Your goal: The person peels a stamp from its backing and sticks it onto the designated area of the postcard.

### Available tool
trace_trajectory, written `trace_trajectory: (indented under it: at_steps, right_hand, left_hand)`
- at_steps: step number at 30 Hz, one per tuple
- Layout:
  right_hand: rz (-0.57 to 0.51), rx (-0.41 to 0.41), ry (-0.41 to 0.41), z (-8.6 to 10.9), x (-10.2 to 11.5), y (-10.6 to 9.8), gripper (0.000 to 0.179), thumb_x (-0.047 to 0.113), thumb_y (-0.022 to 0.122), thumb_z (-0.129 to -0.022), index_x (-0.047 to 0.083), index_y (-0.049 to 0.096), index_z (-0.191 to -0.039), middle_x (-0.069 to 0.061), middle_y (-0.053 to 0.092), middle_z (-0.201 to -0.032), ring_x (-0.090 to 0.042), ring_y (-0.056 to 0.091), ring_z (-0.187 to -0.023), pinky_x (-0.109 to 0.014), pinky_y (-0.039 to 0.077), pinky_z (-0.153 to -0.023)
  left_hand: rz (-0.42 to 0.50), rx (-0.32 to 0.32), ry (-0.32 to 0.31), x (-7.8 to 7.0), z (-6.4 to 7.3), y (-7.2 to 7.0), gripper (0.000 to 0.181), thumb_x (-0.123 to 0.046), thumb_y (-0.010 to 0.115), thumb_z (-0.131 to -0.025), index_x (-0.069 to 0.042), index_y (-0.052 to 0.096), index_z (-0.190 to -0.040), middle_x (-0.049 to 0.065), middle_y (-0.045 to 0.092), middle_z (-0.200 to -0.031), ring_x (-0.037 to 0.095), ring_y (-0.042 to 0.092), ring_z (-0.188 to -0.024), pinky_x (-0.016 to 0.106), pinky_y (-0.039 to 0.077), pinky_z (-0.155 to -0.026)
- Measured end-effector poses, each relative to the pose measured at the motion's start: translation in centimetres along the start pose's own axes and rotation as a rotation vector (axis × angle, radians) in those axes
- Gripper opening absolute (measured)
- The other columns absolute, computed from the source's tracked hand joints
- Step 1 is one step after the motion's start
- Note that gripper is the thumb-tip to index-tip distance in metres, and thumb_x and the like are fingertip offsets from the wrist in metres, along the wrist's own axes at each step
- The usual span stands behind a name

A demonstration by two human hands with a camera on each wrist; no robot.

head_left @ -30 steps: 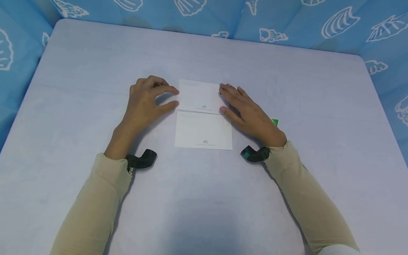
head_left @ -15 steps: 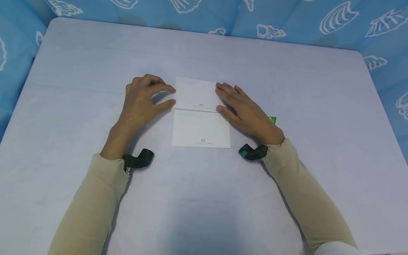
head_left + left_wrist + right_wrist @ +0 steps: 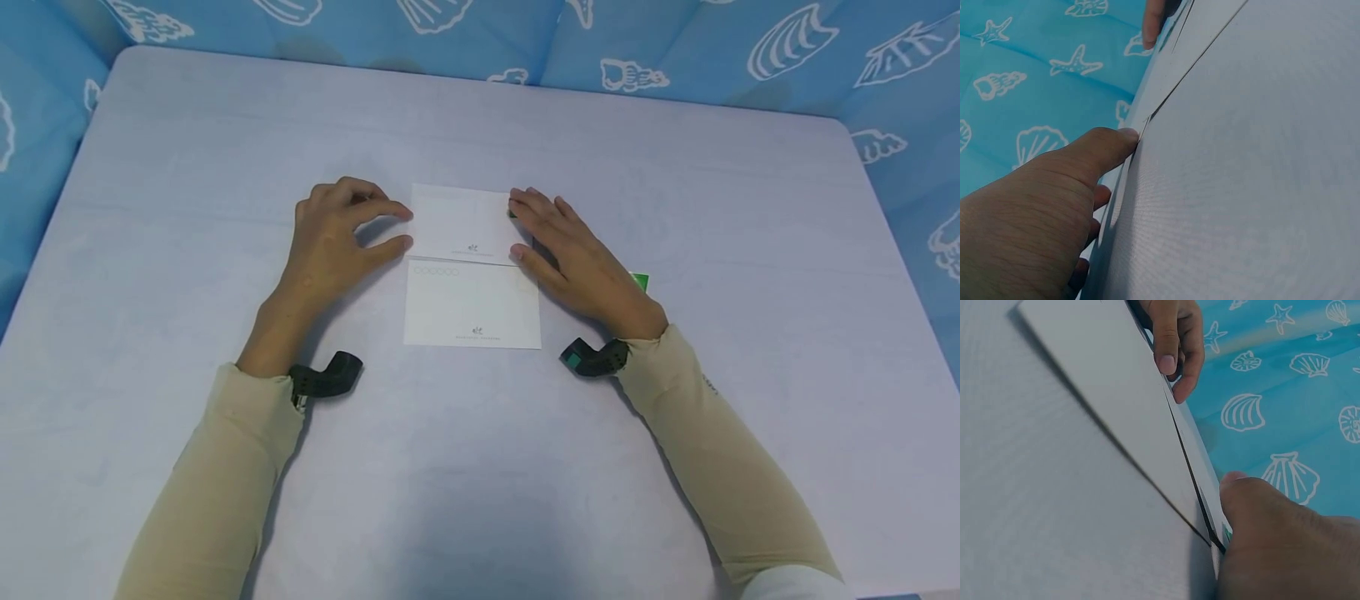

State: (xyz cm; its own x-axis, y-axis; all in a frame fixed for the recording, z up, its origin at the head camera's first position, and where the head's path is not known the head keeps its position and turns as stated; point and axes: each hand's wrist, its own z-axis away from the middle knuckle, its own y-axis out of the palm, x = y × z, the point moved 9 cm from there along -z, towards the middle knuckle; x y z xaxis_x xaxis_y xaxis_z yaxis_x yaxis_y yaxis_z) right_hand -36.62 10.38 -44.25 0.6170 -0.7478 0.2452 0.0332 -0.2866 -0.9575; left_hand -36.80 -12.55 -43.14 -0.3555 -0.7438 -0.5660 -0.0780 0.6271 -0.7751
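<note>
Two white postcards lie flat, one above the other, in the head view. The upper postcard (image 3: pixel 459 218) has a small printed emblem near its lower edge; the lower postcard (image 3: pixel 472 304) also bears a row of small circles. My left hand (image 3: pixel 333 237) has thumb and forefinger spread, their tips at the upper card's left edge. Over that card's right end lies my right hand (image 3: pixel 573 254), fingers fairly straight, hiding the edge. A small green patch (image 3: pixel 513 214) shows beneath its fingertips. In the right wrist view the lower postcard (image 3: pixel 1097 375) runs diagonally towards my right thumb (image 3: pixel 1241 487).
A green corner of something flat (image 3: pixel 641 281) peeks out beyond my right wrist, mostly hidden. Pale cloth covers the table (image 3: pixel 480 467). Blue shell-patterned fabric (image 3: pixel 480 37) borders its far side. Black wrist cameras (image 3: pixel 330 375) sit on both wrists.
The view shifts slightly, so cards and hands appear a little further left than at first. Right fingertips shift slightly; the green patch beneath them disappears, then shows again. The postcards stay in place.
</note>
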Motion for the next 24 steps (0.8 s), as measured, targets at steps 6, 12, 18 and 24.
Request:
trace_trajectory:
  at_steps: [6, 12, 18, 24]
  right_hand:
    - [-0.005, 0.01, 0.003, 0.24, 0.02, -0.01, 0.059, 0.041, 0.04, -0.096, 0.016, 0.022, -0.146, 0.005, 0.018, -0.151, -0.01, 0.009, -0.139, -0.032, 0.005, -0.112]
    - [0.019, 0.046, 0.007, 0.34, -0.01, 0.22, 0.059, 0.044, 0.036, -0.097, 0.016, 0.021, -0.147, 0.006, 0.016, -0.152, -0.009, 0.009, -0.139, -0.032, 0.005, -0.112]
    - [0.042, 0.063, 0.01, 0.35, -0.14, 0.46, 0.06, 0.046, 0.034, -0.097, 0.017, 0.019, -0.147, 0.007, 0.014, -0.152, -0.008, 0.008, -0.139, -0.032, 0.005, -0.112]
    - [0.013, 0.055, 0.015, 0.29, -0.14, 0.55, 0.059, 0.044, 0.036, -0.097, 0.017, 0.021, -0.147, 0.007, 0.015, -0.152, -0.008, 0.007, -0.139, -0.032, 0.005, -0.111]
  left_hand:
    - [-0.009, 0.009, -0.004, -0.04, -0.13, 0.18, 0.025, -0.034, 0.07, -0.08, -0.027, 0.069, -0.104, -0.001, 0.051, -0.115, 0.025, 0.038, -0.113, 0.043, 0.023, -0.094]
    - [-0.012, 0.017, -0.012, -0.08, -0.24, 0.27, 0.025, -0.034, 0.07, -0.081, -0.028, 0.069, -0.104, -0.001, 0.051, -0.116, 0.025, 0.037, -0.115, 0.044, 0.022, -0.095]
    - [-0.006, 0.02, -0.015, -0.17, -0.25, 0.17, 0.025, -0.034, 0.069, -0.081, -0.027, 0.069, -0.105, 0.0, 0.051, -0.116, 0.025, 0.037, -0.115, 0.044, 0.022, -0.096]
    - [-0.006, 0.025, -0.028, 0.04, -0.06, 0.24, 0.025, -0.034, 0.069, -0.081, -0.028, 0.069, -0.106, -0.001, 0.051, -0.117, 0.025, 0.037, -0.114, 0.044, 0.021, -0.096]
